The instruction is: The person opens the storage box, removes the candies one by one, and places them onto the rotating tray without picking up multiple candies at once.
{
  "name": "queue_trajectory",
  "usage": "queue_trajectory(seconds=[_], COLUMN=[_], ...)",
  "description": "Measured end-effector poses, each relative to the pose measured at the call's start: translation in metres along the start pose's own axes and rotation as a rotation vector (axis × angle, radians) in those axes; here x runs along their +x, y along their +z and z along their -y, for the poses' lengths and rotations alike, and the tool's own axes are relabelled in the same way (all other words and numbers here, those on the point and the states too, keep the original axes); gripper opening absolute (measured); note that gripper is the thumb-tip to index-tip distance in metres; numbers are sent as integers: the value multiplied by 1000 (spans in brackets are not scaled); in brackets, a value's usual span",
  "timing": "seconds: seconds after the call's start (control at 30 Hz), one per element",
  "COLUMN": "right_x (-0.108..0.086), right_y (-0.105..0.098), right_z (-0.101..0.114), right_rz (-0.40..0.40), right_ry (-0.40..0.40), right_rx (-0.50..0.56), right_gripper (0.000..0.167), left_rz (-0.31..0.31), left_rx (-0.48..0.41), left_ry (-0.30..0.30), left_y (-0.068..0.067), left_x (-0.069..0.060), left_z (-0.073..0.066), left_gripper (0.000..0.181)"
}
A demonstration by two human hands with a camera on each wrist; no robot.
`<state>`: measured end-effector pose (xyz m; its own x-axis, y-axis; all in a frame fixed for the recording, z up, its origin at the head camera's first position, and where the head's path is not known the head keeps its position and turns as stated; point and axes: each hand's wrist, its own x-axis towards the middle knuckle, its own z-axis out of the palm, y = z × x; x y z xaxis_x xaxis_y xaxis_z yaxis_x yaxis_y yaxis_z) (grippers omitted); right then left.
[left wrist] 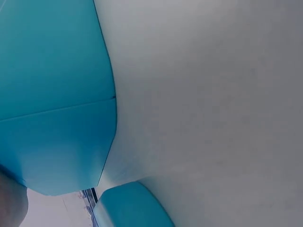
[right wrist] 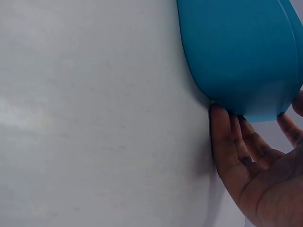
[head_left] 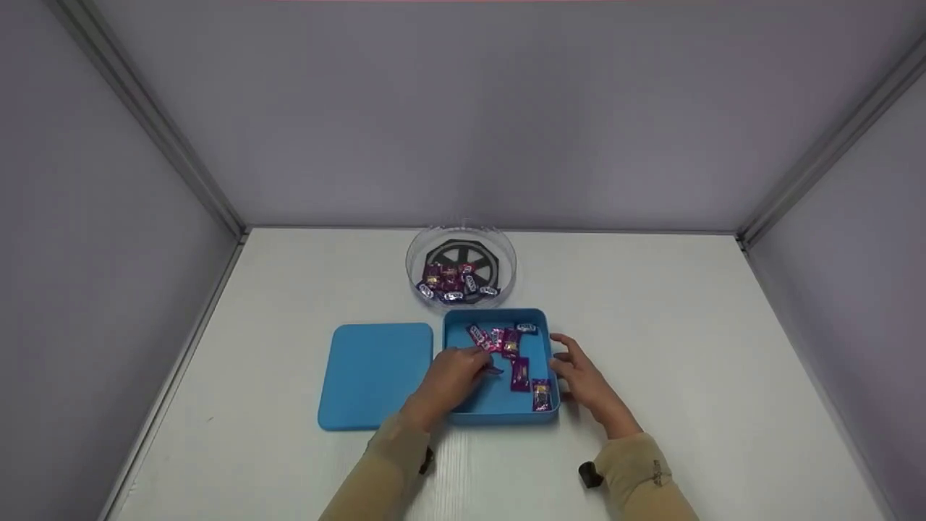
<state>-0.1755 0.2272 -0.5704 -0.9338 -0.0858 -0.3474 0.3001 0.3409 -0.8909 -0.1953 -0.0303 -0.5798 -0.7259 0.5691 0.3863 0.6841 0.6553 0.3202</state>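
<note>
A blue box (head_left: 499, 418) stands uncovered on the white table with several wrapped candies in it, among them a purple candy (head_left: 520, 375) and another purple candy (head_left: 542, 395) in the near right corner. My left hand (head_left: 450, 376) reaches over the left wall and pinches a purple-wrapped candy (head_left: 494, 370) inside; its fingertips are partly hidden. In the left wrist view only a sliver of that hand (left wrist: 12, 201) shows beside the box wall (left wrist: 57, 151). My right hand (head_left: 584, 376) touches the outer right wall, its fingertips (right wrist: 220, 113) against the box side (right wrist: 241, 56).
A blue lid (head_left: 376, 376) lies flat just left of the box. Behind the box sits a clear round bowl (head_left: 510, 264) holding several purple, red and dark blue candies. Grey panels (head_left: 463, 116) enclose the table at the back and sides.
</note>
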Motion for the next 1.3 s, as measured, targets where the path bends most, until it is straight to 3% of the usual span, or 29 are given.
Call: queue_trajectory(seconds=[0.23,0.47,0.73,1.07,1.3], right_x=[0,1,0,1,0], right_y=[0,1,0,0,0], right_z=[-1,0,1,0,0], right_rz=[10,-1,-9,-11,-8], right_ry=[-2,0,-2,-8,-18], right_rx=[-5,12,14,-3,1], right_gripper=[49,50,50,50,50], left_rz=[18,52,14,-188,-348], left_rx=[-104,-253,-343,-475,-442], left_ry=[-22,-150,-268,-377,-462], left_y=[-6,-15,-27,-37,-40], left_x=[0,1,2,-2,-7], left_z=[-1,-2,2,12,20], left_gripper=[2,9,9,12,8])
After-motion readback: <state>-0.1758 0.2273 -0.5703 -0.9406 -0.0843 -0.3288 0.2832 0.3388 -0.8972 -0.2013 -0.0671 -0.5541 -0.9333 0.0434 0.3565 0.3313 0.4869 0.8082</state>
